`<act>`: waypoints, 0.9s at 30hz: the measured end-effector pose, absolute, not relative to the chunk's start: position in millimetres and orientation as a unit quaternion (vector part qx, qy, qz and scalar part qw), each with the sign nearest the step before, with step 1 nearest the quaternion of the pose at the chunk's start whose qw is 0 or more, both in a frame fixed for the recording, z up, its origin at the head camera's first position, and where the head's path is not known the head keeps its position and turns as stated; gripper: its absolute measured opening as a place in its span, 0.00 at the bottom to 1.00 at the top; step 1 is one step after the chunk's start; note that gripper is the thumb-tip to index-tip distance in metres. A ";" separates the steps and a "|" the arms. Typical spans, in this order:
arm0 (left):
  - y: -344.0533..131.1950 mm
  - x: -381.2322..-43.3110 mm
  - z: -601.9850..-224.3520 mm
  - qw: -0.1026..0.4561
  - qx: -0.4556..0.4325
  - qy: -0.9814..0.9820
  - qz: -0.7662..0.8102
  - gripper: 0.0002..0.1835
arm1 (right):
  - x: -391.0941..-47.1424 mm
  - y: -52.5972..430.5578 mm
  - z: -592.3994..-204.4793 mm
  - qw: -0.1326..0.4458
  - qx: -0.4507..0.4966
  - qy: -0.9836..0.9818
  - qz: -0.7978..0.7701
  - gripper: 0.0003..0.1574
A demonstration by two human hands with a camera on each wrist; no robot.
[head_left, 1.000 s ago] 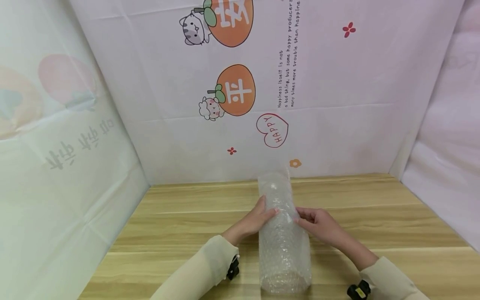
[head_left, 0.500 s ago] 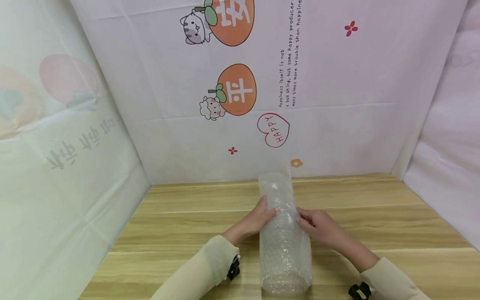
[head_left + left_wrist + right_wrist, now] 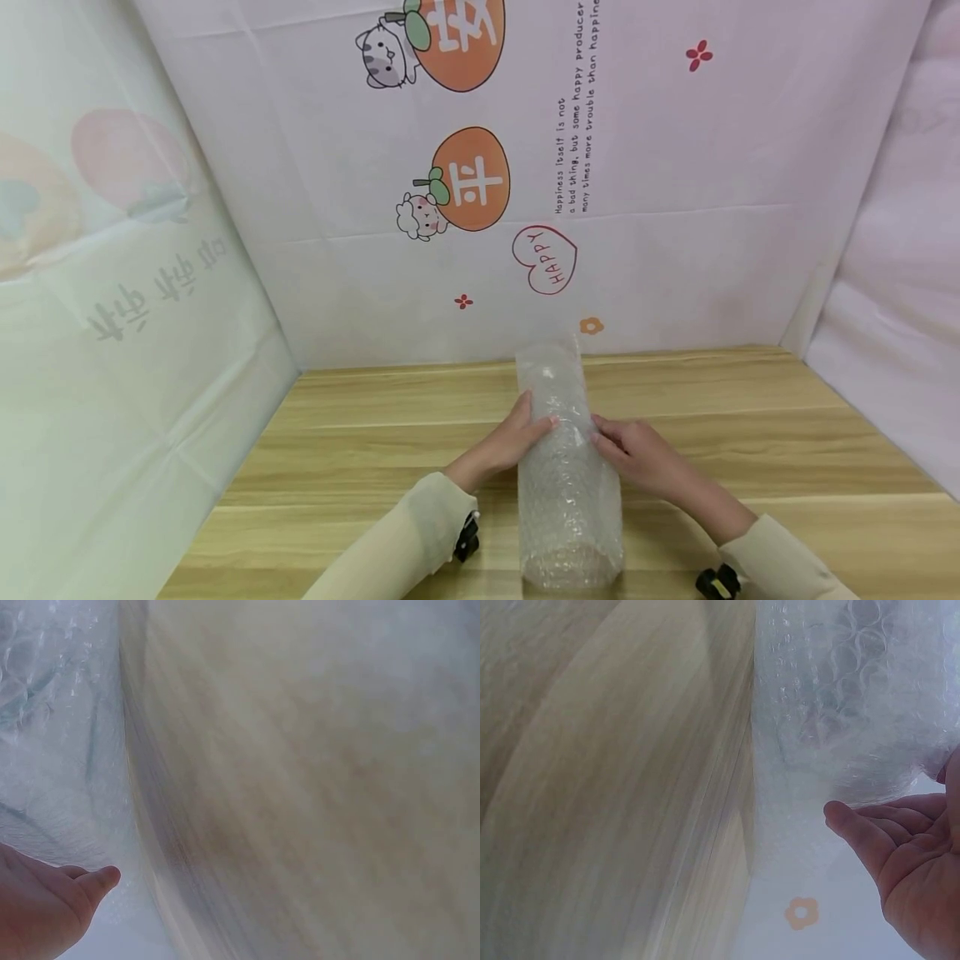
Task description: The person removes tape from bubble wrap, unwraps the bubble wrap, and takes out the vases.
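Note:
A roll of clear bubble wrap (image 3: 566, 500) lies lengthwise on the wooden table (image 3: 375, 450), its near end facing me. My left hand (image 3: 513, 433) holds its left side, the thumb over the top. On the opposite side, my right hand (image 3: 637, 450) holds the roll by its right edge with thumb and fingers. In the left wrist view, the left hand (image 3: 41, 907) shows at the lower corner, right against the bubble wrap (image 3: 60, 765). The right wrist view has the right hand (image 3: 919, 862) with its fingers under the bubble wrap (image 3: 855, 697).
A white printed cloth (image 3: 675, 250) hangs behind the table. More cloth hangs at the left (image 3: 135, 400) and right (image 3: 892, 333). The roll's far end reaches the table's back edge. Black cameras sit on both wrists.

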State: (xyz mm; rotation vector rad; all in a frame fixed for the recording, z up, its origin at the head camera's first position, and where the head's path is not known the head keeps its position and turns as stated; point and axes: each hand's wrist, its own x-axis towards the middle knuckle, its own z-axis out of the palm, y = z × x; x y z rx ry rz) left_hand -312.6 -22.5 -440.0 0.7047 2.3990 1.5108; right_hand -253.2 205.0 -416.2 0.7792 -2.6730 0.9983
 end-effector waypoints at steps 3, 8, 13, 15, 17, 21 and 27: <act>-22.7 -313.2 -440.9 0.109 0.241 0.817 0.513 0.49 | -252.7 205.1 -415.7 0.087 0.261 -0.898 0.345 0.26; -21.9 -314.4 -442.5 0.104 0.245 0.814 0.516 0.49 | -251.3 205.6 -414.4 0.070 0.256 -0.891 0.369 0.27; -21.5 -314.8 -441.9 0.101 0.243 0.813 0.520 0.48 | -252.4 206.1 -415.1 0.075 0.253 -0.895 0.359 0.26; -21.6 -314.9 -441.6 0.100 0.243 0.815 0.517 0.48 | -252.5 205.5 -415.3 0.083 0.253 -0.903 0.337 0.26; -21.7 -315.0 -441.6 0.100 0.243 0.816 0.516 0.48 | -252.6 204.7 -415.4 0.089 0.255 -0.909 0.317 0.26; -21.5 -315.1 -441.1 0.099 0.244 0.818 0.512 0.48 | -253.1 204.2 -415.5 0.088 0.253 -0.914 0.306 0.26; -22.0 -312.9 -438.9 0.105 0.238 0.816 0.516 0.48 | -253.5 207.1 -417.6 0.083 0.245 -0.907 0.333 0.24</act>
